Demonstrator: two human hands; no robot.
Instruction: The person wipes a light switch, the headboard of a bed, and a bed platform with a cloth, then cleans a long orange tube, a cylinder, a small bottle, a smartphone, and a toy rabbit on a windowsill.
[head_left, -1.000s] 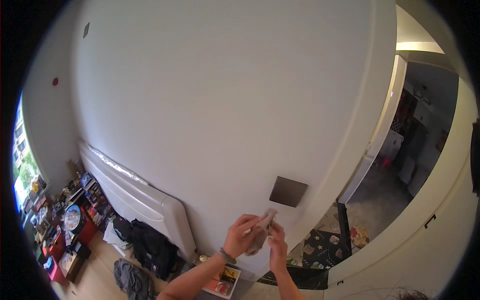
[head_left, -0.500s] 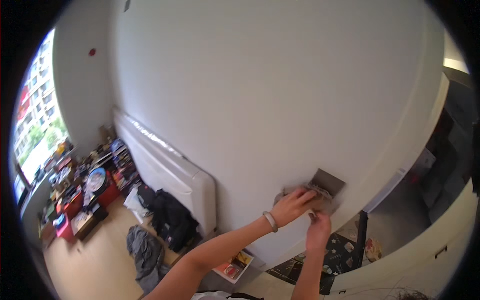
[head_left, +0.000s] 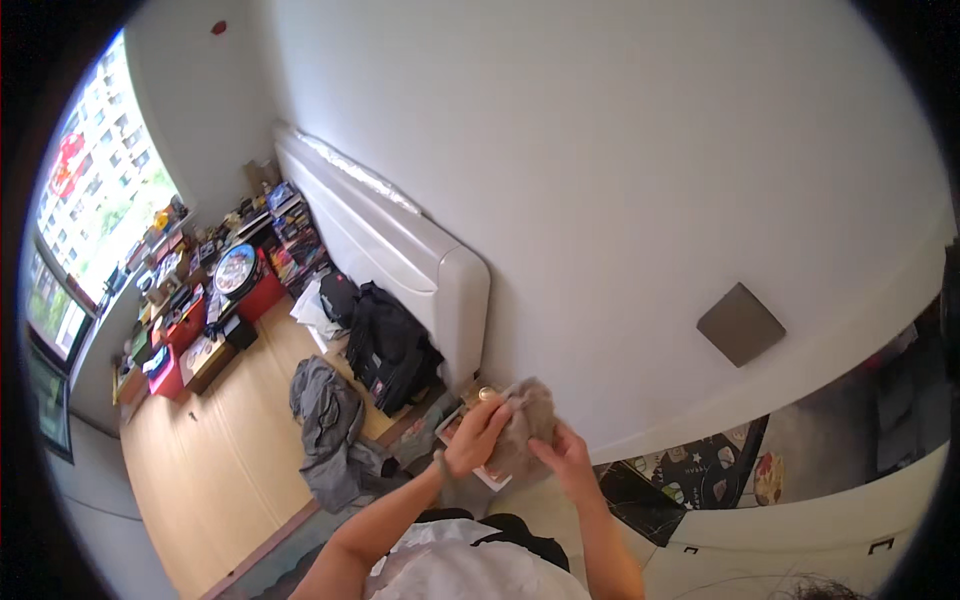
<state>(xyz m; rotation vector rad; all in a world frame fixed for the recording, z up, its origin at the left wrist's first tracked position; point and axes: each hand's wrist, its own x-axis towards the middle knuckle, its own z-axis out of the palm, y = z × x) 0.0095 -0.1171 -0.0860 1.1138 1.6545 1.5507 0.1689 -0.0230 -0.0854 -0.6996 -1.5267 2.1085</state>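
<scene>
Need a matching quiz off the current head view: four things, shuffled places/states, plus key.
1. cloth
2. wall plate
3. headboard
4. crumpled garment

A. off-white, against the wall
B. grey, lying at the edge of the wooden platform
C. dark, square, mounted on the wall
D. held by left hand and right hand

Pairs: 1-D, 2-C, 3-A, 4-B

Bedroom in a home, with pale headboard [head_left: 400,235]

Open gap w/ room to pass betw. R hand [head_left: 566,458] & grey wall plate [head_left: 742,326]. L of L hand [head_left: 478,438], grey garment [head_left: 330,425], blk heap [head_left: 388,350] & headboard [head_left: 450,275] obstruct; wall [head_left: 620,200] limits fwd reach.
</scene>
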